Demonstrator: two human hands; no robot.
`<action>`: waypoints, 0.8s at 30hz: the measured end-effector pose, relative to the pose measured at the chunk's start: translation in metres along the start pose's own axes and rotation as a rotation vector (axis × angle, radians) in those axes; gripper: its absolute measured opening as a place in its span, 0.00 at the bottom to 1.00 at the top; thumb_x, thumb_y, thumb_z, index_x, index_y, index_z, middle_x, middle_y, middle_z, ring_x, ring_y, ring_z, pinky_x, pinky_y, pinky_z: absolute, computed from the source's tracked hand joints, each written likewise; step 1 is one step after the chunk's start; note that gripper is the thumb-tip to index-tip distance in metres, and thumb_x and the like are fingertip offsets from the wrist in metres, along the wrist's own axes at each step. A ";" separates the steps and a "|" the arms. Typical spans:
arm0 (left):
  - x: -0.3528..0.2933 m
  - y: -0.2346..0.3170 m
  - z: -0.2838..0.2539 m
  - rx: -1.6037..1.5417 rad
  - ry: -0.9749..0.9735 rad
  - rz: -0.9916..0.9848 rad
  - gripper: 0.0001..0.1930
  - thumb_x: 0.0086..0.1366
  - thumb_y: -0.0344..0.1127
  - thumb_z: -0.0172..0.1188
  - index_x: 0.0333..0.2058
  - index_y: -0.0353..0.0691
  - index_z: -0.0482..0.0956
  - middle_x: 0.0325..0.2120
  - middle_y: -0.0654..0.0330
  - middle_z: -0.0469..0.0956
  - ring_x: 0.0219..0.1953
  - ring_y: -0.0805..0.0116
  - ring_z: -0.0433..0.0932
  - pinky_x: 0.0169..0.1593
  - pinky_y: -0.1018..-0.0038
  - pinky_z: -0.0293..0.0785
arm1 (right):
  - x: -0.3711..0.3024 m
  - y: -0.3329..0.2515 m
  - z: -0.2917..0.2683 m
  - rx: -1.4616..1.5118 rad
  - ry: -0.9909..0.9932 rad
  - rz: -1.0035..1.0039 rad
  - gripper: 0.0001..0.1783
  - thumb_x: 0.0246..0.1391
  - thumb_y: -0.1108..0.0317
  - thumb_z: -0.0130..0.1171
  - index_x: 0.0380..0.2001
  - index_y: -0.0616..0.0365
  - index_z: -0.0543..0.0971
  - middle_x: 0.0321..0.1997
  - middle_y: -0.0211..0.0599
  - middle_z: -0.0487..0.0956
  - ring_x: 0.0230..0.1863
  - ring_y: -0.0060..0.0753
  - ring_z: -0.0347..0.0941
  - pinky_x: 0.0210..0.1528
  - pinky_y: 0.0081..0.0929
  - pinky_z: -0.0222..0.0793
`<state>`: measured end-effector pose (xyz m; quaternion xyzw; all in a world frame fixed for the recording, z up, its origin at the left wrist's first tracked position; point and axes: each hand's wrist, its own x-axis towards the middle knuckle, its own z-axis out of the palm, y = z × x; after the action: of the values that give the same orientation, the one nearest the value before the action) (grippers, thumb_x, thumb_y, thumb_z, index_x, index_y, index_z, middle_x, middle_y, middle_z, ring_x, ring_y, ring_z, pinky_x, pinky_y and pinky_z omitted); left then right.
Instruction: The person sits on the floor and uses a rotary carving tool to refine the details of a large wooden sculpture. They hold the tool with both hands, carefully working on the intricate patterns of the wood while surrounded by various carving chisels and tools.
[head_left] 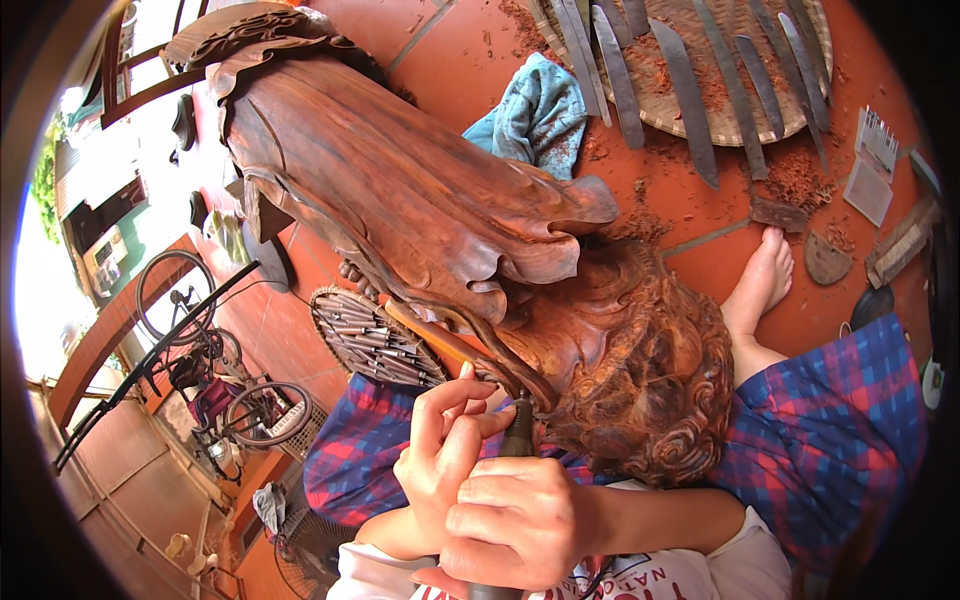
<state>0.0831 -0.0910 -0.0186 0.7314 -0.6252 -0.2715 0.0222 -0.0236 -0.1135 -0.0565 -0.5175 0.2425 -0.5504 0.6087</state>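
A large carved wooden statue (390, 170), reddish brown with long robe folds, lies across the floor. Its knobbly carved base (650, 370) rests between my legs. My right hand (515, 520) wraps around the dark handle of a rotary tool (518, 432), whose upper end meets a thin carved stem (525, 378) on the statue. Beside it, my left hand (445, 445) has bent fingers, with one fingertip against the tool's neck and the index finger pointing up by the stem. The tool's bit is too small to make out.
A basket of thin metal bits (370, 335) stands left of the statue. Several flat metal blades (690, 95) lie over a round woven tray (655, 120) at the top right. A blue towel (540, 115), wood shavings (795, 180) and a bicycle (265, 410) are around me.
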 end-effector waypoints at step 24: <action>0.008 0.006 -0.006 -0.004 -0.060 0.004 0.06 0.50 0.19 0.66 0.28 0.28 0.78 0.39 0.52 0.75 0.37 0.58 0.84 0.47 0.67 0.83 | -0.004 0.001 0.006 0.025 0.232 -0.047 0.13 0.42 0.67 0.66 0.16 0.56 0.71 0.23 0.33 0.71 0.22 0.33 0.69 0.22 0.29 0.64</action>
<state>0.0807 -0.1014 -0.0146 0.7218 -0.6263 -0.2946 0.0056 -0.0192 -0.1075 -0.0567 -0.4482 0.2921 -0.6238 0.5697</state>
